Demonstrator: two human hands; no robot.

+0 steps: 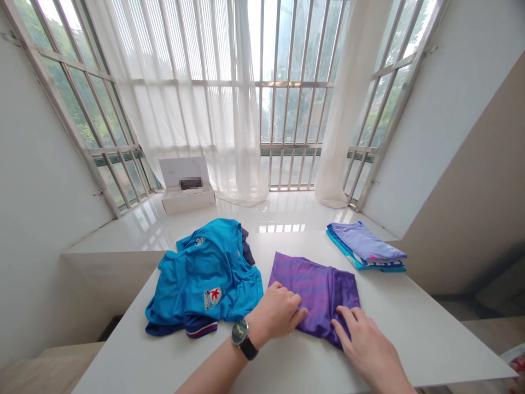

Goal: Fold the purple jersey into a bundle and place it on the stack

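A purple folded garment (305, 290) with faint stripes lies on the white table in front of me. My left hand (281, 312), with a black-strapped watch on its wrist, rests over the garment's left front part. Its fingers are bent and the thumb points to the right, apart from them. On the right front part, my right hand (365, 336) touches the cloth with loosely spread fingers, near a darker folded band. Left of my hands is a loose, crumpled blue T-shirt (205, 279) with a red star badge, and dark navy cloth shows beneath it.
A neat stack of folded clothes (367, 243), lavender on top, sits at the table's right back. Behind, on the white window sill (283, 210), stands an open white box (188, 200). Sheer curtains (241, 137) hang before the barred windows. The table's (443, 339) right edge slants outward.
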